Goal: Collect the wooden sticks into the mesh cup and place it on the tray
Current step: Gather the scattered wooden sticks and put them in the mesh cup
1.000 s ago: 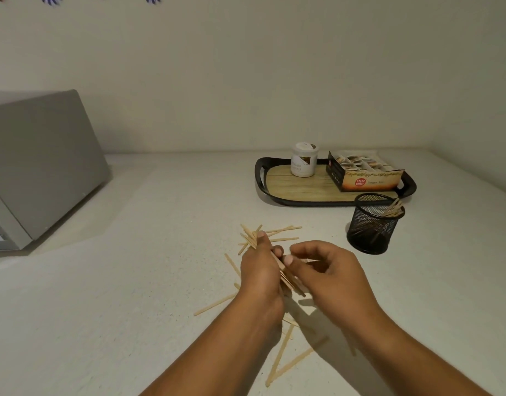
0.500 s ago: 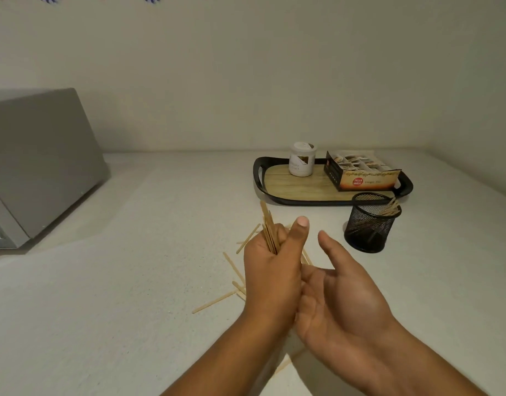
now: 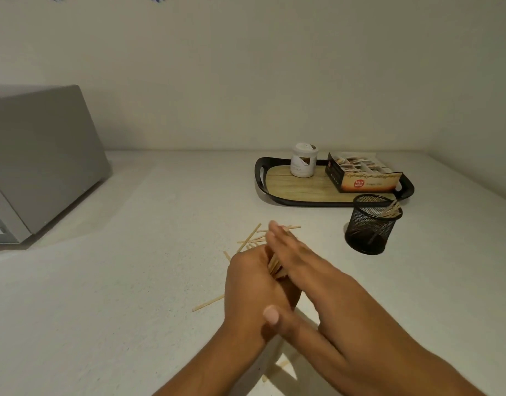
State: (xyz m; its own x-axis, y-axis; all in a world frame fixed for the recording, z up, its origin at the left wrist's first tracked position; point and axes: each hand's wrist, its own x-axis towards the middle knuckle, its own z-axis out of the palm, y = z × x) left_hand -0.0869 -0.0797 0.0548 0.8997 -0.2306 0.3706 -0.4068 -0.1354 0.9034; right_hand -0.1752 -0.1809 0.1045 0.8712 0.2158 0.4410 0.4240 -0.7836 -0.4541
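My left hand [image 3: 253,284] is closed around a bundle of wooden sticks [image 3: 274,267], whose ends show between both hands. My right hand [image 3: 309,270] lies flat against that bundle with fingers straight, its thumb wrapped under my left wrist. Several loose sticks [image 3: 250,238] lie on the counter just beyond the hands, and one stick [image 3: 207,303] lies to the left. The black mesh cup [image 3: 370,225] stands to the right with a few sticks leaning in it. Behind it sits the black-rimmed wooden tray [image 3: 291,187].
On the tray stand a white jar [image 3: 303,160] and a printed box [image 3: 363,175]. A grey appliance [image 3: 37,158] occupies the counter's far left. The wall runs behind the counter, with a side wall at the right.
My left hand tilted the bundle from upright to lying lower. My right hand went from open beside it to pressed flat over the sticks.
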